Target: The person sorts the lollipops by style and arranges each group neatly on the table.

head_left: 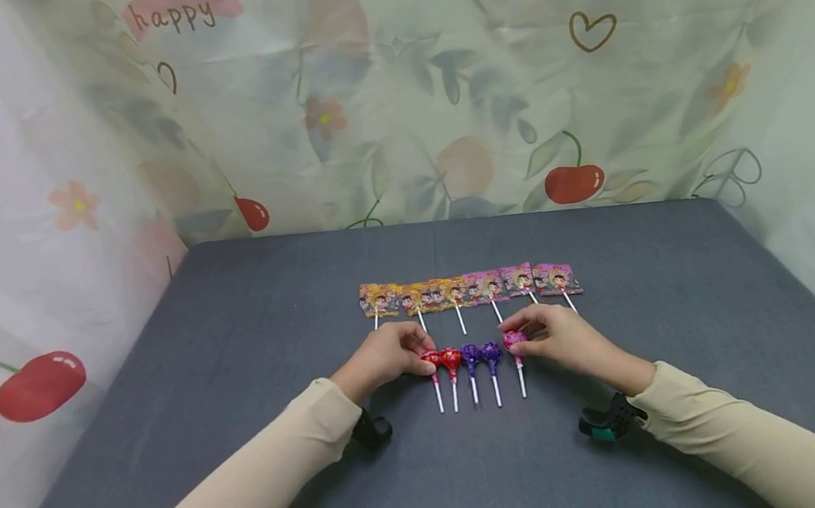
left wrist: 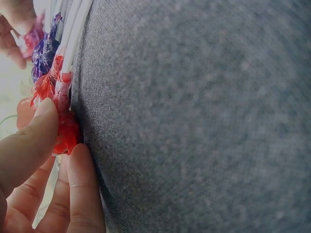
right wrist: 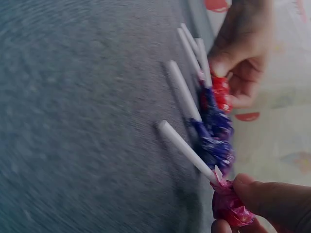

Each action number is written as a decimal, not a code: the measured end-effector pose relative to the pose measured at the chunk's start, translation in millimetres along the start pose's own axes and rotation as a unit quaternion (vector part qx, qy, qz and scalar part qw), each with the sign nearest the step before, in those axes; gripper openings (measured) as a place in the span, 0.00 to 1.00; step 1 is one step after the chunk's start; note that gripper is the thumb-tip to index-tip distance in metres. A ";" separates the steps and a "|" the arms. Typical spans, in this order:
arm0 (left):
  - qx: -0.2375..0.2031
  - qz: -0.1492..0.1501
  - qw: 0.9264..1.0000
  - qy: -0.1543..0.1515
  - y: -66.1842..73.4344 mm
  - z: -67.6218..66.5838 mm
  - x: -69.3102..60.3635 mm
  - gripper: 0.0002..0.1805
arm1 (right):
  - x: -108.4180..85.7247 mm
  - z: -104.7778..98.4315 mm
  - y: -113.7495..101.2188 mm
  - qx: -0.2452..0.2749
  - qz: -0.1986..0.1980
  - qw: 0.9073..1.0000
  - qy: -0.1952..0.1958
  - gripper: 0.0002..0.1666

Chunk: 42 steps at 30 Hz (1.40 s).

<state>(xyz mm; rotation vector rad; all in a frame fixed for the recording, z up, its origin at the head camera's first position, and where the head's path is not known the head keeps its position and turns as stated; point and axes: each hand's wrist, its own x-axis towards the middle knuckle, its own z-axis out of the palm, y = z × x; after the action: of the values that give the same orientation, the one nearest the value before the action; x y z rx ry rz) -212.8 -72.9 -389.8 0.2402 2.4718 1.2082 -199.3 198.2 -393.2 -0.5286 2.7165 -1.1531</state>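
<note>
At the left end of the near row, my left hand (head_left: pixel 394 354) pinches a red lollipop (left wrist: pixel 68 133) by its wrapped head, thumb on one side and fingers on the other. My right hand (head_left: pixel 555 338) holds a pink lollipop (right wrist: pixel 228 204) between thumb and fingers at the row's right end. Between the hands lie a second red lollipop (head_left: pixel 451 358) and two purple lollipops, one purple lollipop (head_left: pixel 470 354) left of the other purple lollipop (head_left: pixel 491 352). Their white sticks point toward me. A small gap separates the pink one from the purple ones.
Behind them runs a row of flat-wrapped lollipops, with orange wrappers (head_left: pixel 379 299) on the left and pink-purple wrappers (head_left: pixel 556 279) on the right. They lie on a dark grey table (head_left: pixel 270 303). A printed curtain (head_left: pixel 407 120) stands along the back and sides.
</note>
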 end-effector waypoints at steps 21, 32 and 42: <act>-0.003 0.024 1.000 0.003 -0.8 0.1 -0.2 0.12 | 0.5 8.3 1.2 -0.028 -0.021 0.999 -0.019 0.15; -0.006 0.026 1.000 0.004 -1.0 0.4 0.4 0.12 | 0.3 8.6 1.3 -0.045 -0.006 0.999 -0.024 0.14; 0.000 0.016 1.000 0.000 -2.9 0.6 2.7 0.12 | 0.6 9.2 2.6 -0.039 -0.016 0.999 -0.020 0.14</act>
<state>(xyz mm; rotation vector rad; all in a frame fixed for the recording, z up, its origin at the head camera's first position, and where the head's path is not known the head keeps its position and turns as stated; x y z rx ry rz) -215.0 -73.4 -393.2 0.2804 2.4777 1.2209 -198.1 193.5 -401.5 -0.6009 2.7369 -1.0348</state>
